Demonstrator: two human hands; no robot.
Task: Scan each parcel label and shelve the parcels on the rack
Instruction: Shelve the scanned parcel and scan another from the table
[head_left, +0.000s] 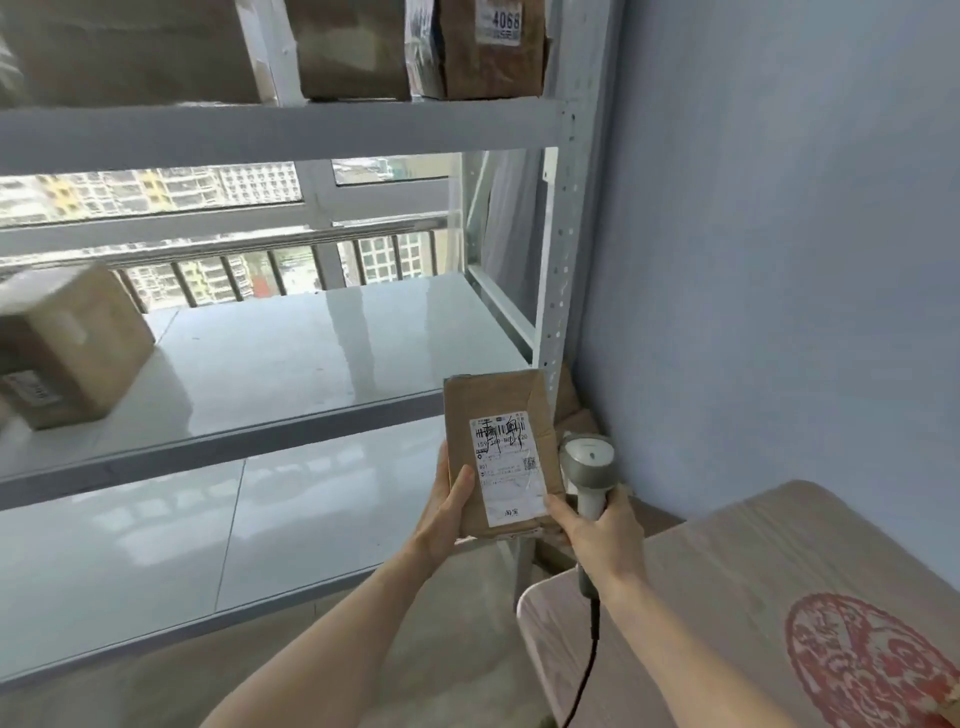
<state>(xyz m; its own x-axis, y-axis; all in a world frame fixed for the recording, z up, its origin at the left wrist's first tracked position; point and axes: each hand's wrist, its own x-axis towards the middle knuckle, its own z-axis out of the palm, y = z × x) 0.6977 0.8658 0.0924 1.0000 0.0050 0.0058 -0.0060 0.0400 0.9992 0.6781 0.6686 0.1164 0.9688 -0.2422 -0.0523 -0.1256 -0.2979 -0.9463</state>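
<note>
Pale blue corner wall, grey rack (558, 218) in front of me: one parcel in hand, shelving partly done.

Left hand (447, 512) grips the flat brown parcel (498, 410) by its left edge, thumb on the face, label (506, 467) up toward me. Right hand (602, 530) is wrapped round the scanner (589, 462) handle, thumb touching the parcel's lower right corner; scanner head sits just beside the label, not aimed at it. Boxes (358, 52) already stand on the top shelf, another box (67, 348) on the middle shelf's left. Judgement: whether this label is scanned I cannot tell; shelving it remains.
</note>
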